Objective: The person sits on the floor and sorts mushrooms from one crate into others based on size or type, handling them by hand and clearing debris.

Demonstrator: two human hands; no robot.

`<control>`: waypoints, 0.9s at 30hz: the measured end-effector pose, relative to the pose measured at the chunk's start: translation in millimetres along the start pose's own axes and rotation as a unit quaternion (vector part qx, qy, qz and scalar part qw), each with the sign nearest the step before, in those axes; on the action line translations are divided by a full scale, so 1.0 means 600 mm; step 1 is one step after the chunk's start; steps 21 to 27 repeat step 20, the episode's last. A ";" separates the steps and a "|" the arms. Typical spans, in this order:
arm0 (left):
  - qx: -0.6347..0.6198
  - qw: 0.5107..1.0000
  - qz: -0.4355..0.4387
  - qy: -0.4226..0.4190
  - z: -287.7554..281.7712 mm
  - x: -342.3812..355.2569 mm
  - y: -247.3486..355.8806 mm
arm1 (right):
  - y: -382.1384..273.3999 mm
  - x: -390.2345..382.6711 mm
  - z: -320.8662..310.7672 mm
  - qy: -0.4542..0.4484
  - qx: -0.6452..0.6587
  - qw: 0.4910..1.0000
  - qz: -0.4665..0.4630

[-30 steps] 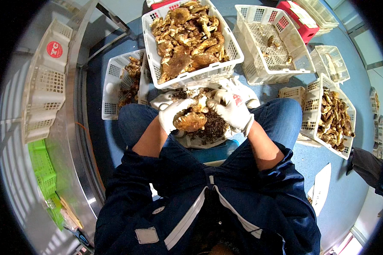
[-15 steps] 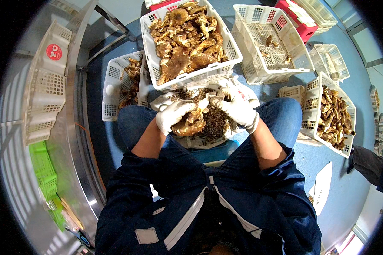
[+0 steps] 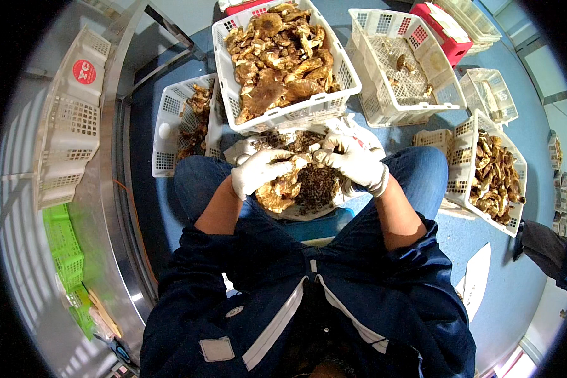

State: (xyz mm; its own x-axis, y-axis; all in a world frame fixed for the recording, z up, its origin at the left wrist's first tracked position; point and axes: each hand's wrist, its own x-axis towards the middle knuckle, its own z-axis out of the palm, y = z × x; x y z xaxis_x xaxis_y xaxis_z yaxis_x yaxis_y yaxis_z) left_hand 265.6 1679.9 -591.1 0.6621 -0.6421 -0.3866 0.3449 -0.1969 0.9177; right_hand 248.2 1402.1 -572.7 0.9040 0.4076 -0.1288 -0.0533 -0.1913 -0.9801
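Observation:
In a white glove, my left hand [image 3: 258,171] is closed on a large brown mushroom [image 3: 279,191], whose cap hangs down toward my lap. Its pale stem end points right, between my two hands. My right hand [image 3: 353,160], also gloved in white, has its fingers curled and pinched close by that stem end. Whatever those fingers hold is hidden. Beneath both hands, between my knees, dark crumbly trimmings [image 3: 320,188] lie heaped on a white sack [image 3: 375,146].
Ahead stands a white crate [image 3: 283,116] piled with mushrooms. Left of it is another crate [image 3: 164,148] partly filled with mushrooms. A nearly bare crate [image 3: 416,104] holds a few pieces, and a tilted crate [image 3: 463,167] of mushrooms sits right. Someone's leg [image 3: 545,252] shows far right.
The mushroom's cap has turned in my left hand and now shows a paler side. My right hand has shifted slightly, its fingers still curled near the stem end.

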 end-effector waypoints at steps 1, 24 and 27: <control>0.013 1.000 0.013 0.018 -0.005 0.001 -0.018 | 0.017 0.000 -0.003 -0.007 0.027 1.000 0.004; 0.202 0.979 0.010 -0.003 0.013 -0.004 0.051 | -0.017 -0.008 -0.002 -0.010 -0.037 0.998 0.048; 0.202 0.979 0.010 -0.003 0.013 -0.004 0.051 | -0.017 -0.008 -0.002 -0.010 -0.037 0.998 0.048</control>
